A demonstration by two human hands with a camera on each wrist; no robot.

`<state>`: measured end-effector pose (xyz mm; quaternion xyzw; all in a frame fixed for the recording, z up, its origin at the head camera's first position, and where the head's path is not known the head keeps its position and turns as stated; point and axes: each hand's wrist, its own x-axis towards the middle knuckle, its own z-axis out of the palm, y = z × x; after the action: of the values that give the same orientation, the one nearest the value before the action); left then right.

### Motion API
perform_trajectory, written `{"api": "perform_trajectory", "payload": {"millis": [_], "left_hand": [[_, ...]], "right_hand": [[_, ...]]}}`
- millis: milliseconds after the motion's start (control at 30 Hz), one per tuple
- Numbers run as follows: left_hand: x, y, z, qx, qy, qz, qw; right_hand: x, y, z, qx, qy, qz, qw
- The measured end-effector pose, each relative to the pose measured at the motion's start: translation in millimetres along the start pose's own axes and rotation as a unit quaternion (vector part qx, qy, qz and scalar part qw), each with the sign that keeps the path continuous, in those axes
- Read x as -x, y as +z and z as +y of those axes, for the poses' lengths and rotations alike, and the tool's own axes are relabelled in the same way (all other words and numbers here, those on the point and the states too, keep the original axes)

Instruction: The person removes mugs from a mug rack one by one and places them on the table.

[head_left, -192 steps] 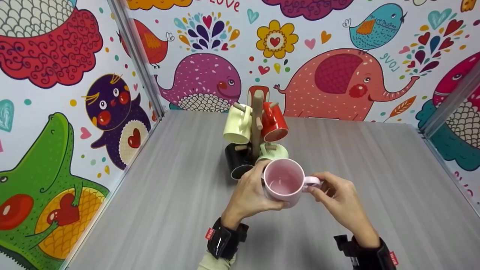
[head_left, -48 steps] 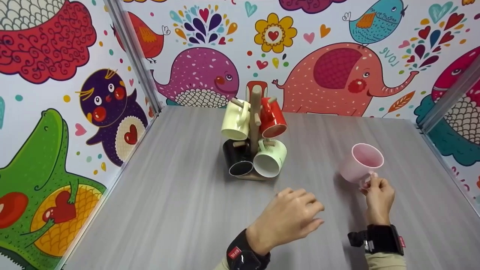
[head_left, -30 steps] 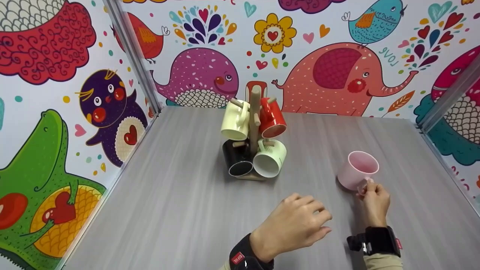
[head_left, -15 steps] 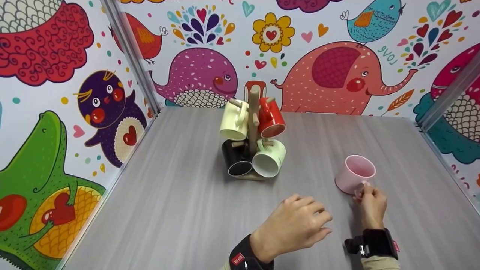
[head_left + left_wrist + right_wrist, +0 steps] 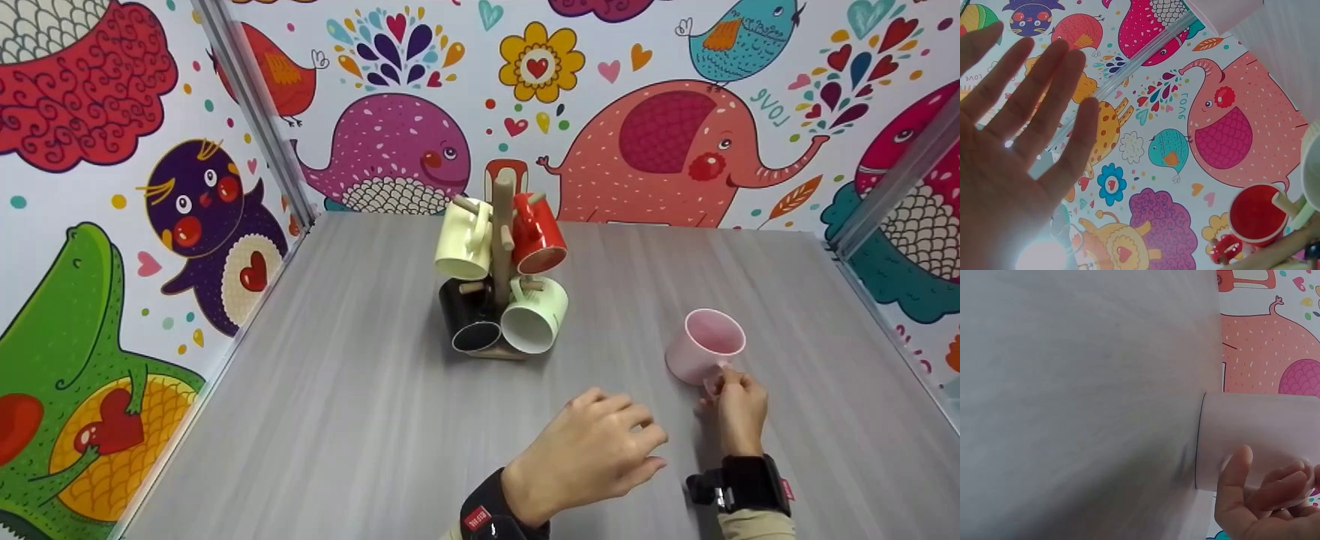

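The pink mug [image 5: 697, 349] stands upright on the grey table at the right in the head view. My right hand [image 5: 741, 409] is at its handle, fingers curled there. In the right wrist view, the thumb [image 5: 1235, 472] lies apart from the curled fingers [image 5: 1283, 486], which hide much of the handle; the base of the mug meets the tabletop. My left hand [image 5: 589, 454] hovers over the front of the table, holding nothing, and its fingers look spread in the left wrist view.
A wooden mug rack [image 5: 502, 247] stands left of the pink mug. From its pegs hang a cream mug [image 5: 463, 244], a red mug [image 5: 538, 236], a black mug [image 5: 465, 311] and a pale green mug [image 5: 536, 315]. Printed wall panels [image 5: 645, 157] border the grey table [image 5: 337, 420].
Both hands earlier held the pink mug before the rack. The left hand let go; the right carried it rightward and lowered it onto the table. Lately the right thumb has moved away from the fingers.
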<state>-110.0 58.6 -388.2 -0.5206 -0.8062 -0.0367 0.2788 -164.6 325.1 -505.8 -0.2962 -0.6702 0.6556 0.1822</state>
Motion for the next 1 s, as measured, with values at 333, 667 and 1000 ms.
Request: {"api": "perform_trajectory", "payload": {"millis": [333,667,1000], "left_hand": [[1.3,0.3,0.6,0.001,0.000,-0.002,1.0000],[0.4,0.4,-0.8,0.004,0.001,-0.005,1.0000],[1.2,-0.6,-2.8,0.004,-0.006,0.002,1.0000]], "right_hand": [[1,0,-1,0.014,0.008,-0.001,1.000],[3,-1,-7,0.028,-0.016,0.039,0.999],[7,1,-15,0.134,-0.110,0.107,0.979]]}}
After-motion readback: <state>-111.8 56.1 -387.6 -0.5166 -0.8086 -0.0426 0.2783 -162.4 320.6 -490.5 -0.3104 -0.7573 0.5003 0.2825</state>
